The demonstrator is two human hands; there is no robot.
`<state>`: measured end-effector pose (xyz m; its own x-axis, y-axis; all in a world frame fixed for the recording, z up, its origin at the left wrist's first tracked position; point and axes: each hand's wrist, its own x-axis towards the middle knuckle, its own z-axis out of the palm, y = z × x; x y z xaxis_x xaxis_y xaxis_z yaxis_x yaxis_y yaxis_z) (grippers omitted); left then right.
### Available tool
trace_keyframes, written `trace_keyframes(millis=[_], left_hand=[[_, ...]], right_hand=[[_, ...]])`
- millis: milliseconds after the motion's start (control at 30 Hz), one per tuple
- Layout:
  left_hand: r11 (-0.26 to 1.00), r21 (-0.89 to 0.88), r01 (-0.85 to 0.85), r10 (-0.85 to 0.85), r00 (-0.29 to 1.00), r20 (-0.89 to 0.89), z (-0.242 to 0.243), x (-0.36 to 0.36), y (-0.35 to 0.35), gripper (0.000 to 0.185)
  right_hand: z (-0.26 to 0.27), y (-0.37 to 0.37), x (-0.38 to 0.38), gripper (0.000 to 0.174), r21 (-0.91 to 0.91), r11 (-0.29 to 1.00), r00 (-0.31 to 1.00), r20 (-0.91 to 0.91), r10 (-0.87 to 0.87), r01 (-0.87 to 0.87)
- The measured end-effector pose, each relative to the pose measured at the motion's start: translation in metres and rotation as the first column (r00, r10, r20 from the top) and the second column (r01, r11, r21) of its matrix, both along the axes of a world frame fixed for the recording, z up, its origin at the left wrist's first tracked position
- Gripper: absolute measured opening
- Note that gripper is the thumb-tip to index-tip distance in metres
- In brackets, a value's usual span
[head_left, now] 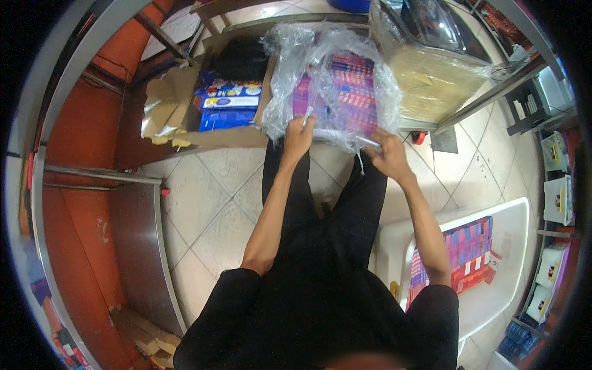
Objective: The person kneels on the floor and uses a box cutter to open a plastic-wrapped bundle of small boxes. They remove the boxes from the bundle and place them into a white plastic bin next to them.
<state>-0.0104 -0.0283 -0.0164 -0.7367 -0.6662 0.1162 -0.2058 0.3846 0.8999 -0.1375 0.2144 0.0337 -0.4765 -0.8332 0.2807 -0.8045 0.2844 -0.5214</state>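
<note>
My left hand (299, 138) pinches a bunched edge of a clear plastic bag (286, 64) at its near side. The bag lies crumpled around rows of small pink, purple and red patterned boxes (354, 92), beyond my knees. On the near right side, my right hand (392, 156) has its fingers closed on a slim pale object (368, 141). Whether that is a tool or tightly gathered plastic, I cannot tell. A thin white strand (361, 162) hangs from the bag's near edge beside that hand.
To the left, an open cardboard box (231, 138) contains blue packages (229, 119). A plastic-wrapped carton (428, 81) stands at the back right. By my right elbow is a white plastic tub (504, 286) with similar patterned boxes (467, 249). Metal racks (101, 172) line the left.
</note>
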Motion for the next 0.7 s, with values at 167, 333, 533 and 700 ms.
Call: trace_keyframes(millis=[167,333,533,700], left_hand=[[0.998,-0.042,0.044,-0.047,0.995,-0.085,0.003,0.047,0.012,0.039],[0.992,-0.114,0.059,-0.077,0.985,-0.155,-0.025,0.034,0.011,0.037],[0.999,0.044,0.020,-0.016,0.997,-0.080,-0.041,0.032,0.011,0.045],[0.996,0.084,0.016,0.005,0.971,-0.239,-0.038,0.031,0.014,0.049]], right_hand=[[0.008,0.000,0.009,0.023,0.072,0.997,1.000,0.003,-0.017,0.016],[0.014,0.001,0.000,0.025,0.048,0.992,0.963,0.250,0.104,-0.119],[0.015,-0.025,0.003,0.015,-0.164,0.983,0.979,0.196,-0.048,0.081],[-0.002,-0.107,-0.007,0.053,-0.025,0.968,0.930,0.286,-0.233,0.250]])
